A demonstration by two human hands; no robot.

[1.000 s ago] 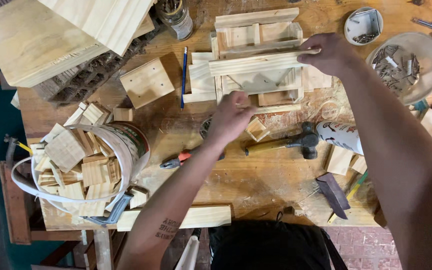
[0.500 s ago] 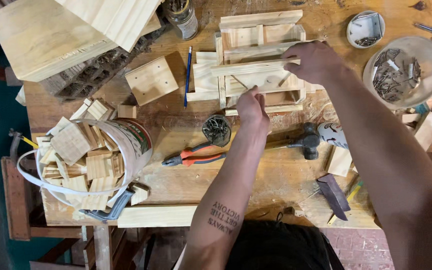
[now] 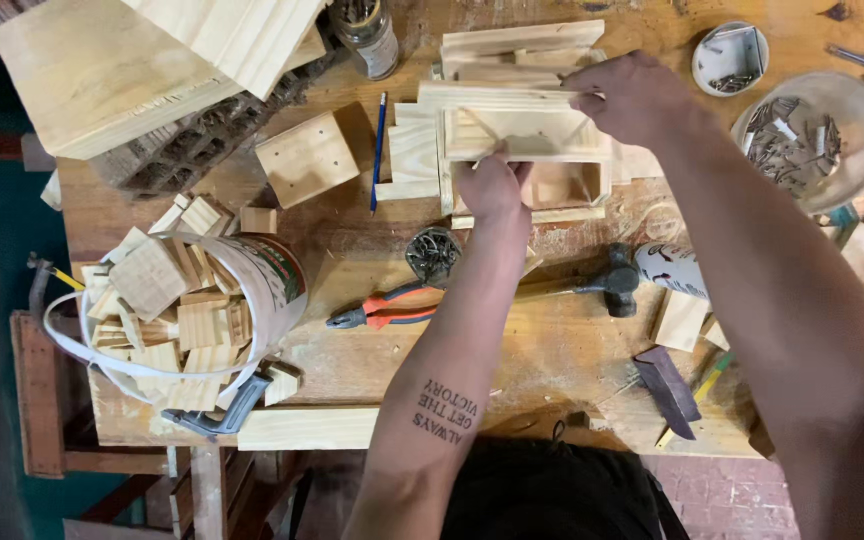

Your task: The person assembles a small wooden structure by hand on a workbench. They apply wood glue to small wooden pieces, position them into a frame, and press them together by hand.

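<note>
On rough plank bench | left hand (image 3: 492,188) grip pinching pale slatted wooden frame (image 3: 522,130) | right hand (image 3: 635,97) grip clamping its top rail

just one camera here, strapped to the person's head and looking almost straight down on the workbench (image 3: 352,360) from close above, so it fills most of the shot, forearms coming up from the bottom edge, floor peeking in left of the workbench and below it
</note>
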